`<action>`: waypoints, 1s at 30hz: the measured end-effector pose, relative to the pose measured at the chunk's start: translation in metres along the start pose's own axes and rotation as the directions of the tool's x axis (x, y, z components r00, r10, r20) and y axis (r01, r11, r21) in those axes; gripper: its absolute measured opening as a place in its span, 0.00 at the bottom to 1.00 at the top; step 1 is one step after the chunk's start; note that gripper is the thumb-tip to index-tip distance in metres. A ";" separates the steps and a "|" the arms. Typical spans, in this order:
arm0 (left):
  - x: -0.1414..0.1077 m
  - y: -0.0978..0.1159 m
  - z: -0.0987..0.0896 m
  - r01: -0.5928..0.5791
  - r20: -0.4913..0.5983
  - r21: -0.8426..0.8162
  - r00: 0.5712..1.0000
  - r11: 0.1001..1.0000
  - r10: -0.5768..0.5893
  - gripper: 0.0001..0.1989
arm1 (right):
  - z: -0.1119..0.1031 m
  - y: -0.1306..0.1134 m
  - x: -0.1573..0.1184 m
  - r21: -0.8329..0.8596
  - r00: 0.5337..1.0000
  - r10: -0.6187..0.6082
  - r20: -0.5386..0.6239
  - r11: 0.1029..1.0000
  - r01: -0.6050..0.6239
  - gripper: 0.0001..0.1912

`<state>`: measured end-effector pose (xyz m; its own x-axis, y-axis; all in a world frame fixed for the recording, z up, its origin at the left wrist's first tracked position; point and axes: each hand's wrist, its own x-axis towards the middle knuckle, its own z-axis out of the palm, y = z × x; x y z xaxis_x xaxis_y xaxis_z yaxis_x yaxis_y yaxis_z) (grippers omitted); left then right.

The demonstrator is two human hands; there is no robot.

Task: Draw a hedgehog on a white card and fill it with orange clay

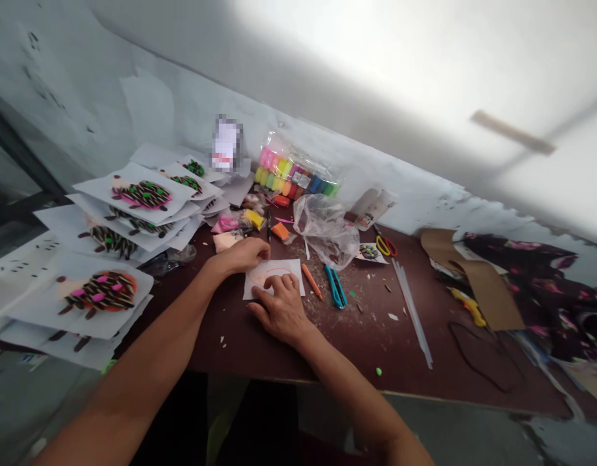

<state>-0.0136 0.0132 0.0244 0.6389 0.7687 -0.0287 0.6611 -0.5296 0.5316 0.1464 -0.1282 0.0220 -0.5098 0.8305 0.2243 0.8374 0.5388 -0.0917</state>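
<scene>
Your left forearm (133, 349) and right forearm (357, 401) come first, reaching in from the lower corners over the front edge of the counter (376, 343), a dark reddish-brown top scattered with pale crumbs.

Item: white paper slip (274, 278) with an orange outline, lying flat at the middle of the counter, under your hands.
Item: your right hand (281, 310), its fingers (283, 283) spread, slightly curled and pressing on the slip, gripping nothing.
Item: your left hand (235, 255), curled at the slip's top edge; you cannot tell whether its fingers hold anything.

Left of the slip: overlapping white sheets (70, 304) bearing colored clay figures, heaped toward the wall.
Behind the slip: a clear bag of rainbow clay blocks (296, 171), a crumpled plastic bag (325, 230) and a black pen (268, 223).
Right of the slip: an orange marker (311, 281), a teal utility knife (335, 286), yellow-and-red scissors (386, 246) and a long clear strip (412, 310).
Far right: a brown cardboard piece (487, 291), a black cord (478, 356) and dark floral cloth (526, 278).

Room: a whitewashed wall (75, 110), scuffed and patchy, runs along the counter's back edge.
</scene>
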 end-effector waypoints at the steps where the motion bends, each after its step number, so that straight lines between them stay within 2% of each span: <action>1: 0.000 0.000 0.000 -0.001 -0.007 0.002 1.000 1.000 0.001 0.14 | 0.000 0.000 0.000 -0.001 1.000 -0.003 -0.003 1.000 0.003 0.16; 12: 0.002 0.001 0.005 -0.003 -0.060 0.048 0.998 0.999 0.006 0.13 | -0.001 0.000 0.001 0.013 1.000 -0.029 0.010 1.000 0.029 0.16; 30: 0.002 0.000 0.006 0.023 -0.059 0.095 0.998 0.995 -0.017 0.13 | -0.002 -0.001 0.002 0.039 0.999 -0.044 0.000 0.998 0.044 0.22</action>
<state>-0.0103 0.0124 0.0186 0.6027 0.7979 0.0124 0.7100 -0.5433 0.4481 0.1450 -0.1276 0.0245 -0.5460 0.8061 0.2282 0.8060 0.5797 -0.1195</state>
